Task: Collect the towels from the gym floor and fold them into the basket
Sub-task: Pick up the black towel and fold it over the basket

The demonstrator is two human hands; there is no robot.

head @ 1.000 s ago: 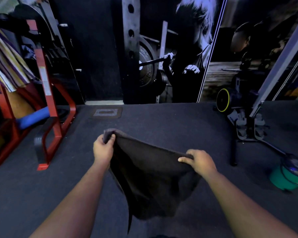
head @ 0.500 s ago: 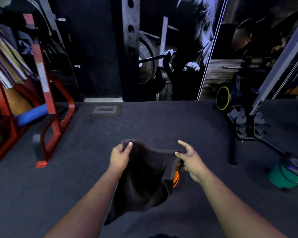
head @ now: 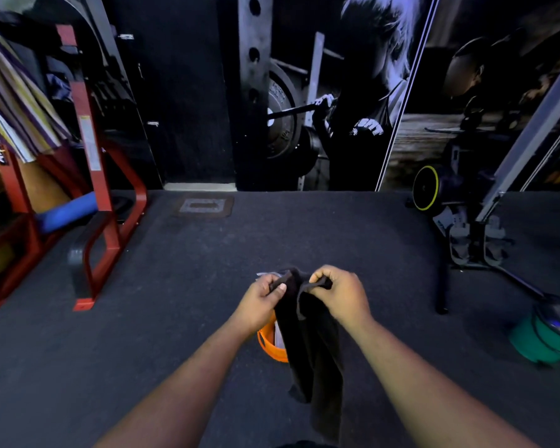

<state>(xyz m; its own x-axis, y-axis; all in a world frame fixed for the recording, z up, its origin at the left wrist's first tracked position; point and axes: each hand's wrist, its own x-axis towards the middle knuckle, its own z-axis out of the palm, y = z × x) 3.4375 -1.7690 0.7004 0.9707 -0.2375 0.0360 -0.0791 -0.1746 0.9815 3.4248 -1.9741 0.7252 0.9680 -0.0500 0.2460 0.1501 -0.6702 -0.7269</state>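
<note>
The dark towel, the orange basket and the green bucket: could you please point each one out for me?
dark towel (head: 314,344), head view, on its hanging middle.
orange basket (head: 267,345), head view, on its left rim.
green bucket (head: 530,342), head view, on its side wall.

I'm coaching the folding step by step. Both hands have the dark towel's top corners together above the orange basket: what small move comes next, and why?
Probably fold the hanging length up once more. The left hand and right hand pinch the corners together, but the dark towel hangs in a long strip past the orange basket, too long to drop in neatly.
</note>
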